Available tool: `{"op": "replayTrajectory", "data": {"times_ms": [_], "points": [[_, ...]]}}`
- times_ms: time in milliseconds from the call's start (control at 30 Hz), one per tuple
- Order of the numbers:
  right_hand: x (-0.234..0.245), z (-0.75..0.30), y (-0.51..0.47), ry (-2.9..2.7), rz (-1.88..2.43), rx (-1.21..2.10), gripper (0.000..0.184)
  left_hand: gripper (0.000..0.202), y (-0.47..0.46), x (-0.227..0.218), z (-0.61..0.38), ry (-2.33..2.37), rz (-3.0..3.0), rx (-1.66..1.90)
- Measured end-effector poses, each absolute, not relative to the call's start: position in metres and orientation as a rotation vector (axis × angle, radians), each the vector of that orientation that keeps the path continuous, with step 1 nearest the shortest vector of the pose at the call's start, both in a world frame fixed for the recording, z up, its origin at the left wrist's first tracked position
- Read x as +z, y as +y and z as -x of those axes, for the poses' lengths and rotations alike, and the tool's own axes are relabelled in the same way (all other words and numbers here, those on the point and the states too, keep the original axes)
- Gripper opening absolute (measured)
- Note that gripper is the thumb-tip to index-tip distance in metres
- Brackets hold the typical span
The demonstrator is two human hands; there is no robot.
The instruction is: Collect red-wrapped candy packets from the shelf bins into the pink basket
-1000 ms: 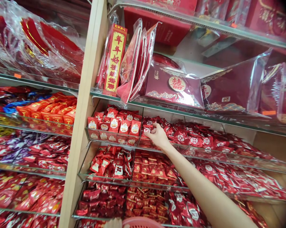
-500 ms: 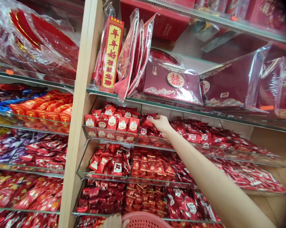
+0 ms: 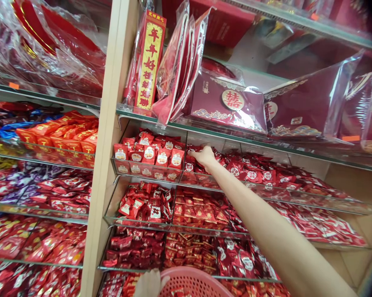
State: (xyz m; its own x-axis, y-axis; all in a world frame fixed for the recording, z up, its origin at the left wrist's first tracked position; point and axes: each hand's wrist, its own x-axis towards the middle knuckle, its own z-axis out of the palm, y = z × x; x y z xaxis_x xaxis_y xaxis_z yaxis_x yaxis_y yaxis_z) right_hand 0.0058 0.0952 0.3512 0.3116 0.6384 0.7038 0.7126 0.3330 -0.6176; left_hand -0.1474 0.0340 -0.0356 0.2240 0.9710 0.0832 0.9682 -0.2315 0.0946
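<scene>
Right hand (image 3: 206,157) sits among red packets (image 3: 189,167) behind the front edge of the glass shelf (image 3: 200,180), fingertips too hidden to tell their grip; left hand (image 3: 150,283) clasps the rim of a pink basket (image 3: 190,272). Wooden post (image 3: 104,136) at the shelf's left end.

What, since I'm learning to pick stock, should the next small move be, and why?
Probably close the right hand on one of the red packets: that hand reaches in among them, while the left hand is at the rim of the basket below, where something red shows inside.
</scene>
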Motion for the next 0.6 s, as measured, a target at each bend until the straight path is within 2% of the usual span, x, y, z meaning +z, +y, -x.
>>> {"op": "replayTrajectory", "data": {"times_ms": [67,200,267,367,467,600], "points": [[0.352,-0.003,0.092,-1.312,1.391,-0.065,0.061,0.044,0.035,-0.037,0.148,1.941,-2.447,0.174],[0.359,-0.005,0.080,-1.330,1.299,0.055,0.042,0.045,0.037,-0.041,0.149,1.920,-2.436,0.203],[0.365,-0.008,0.069,-1.349,1.252,0.224,0.033,0.046,0.038,-0.042,0.149,1.924,-2.422,0.219],[0.373,-0.011,0.047,-1.392,1.234,0.646,0.024,0.045,0.037,-0.043,0.149,1.945,-2.416,0.234],[0.374,-0.012,0.032,-1.464,1.350,0.935,0.026,0.044,0.034,-0.040,0.149,1.943,-2.447,0.267],[0.369,-0.010,0.034,-1.518,1.415,0.937,0.034,0.042,0.031,-0.036,0.150,1.956,-2.485,0.277]]}}
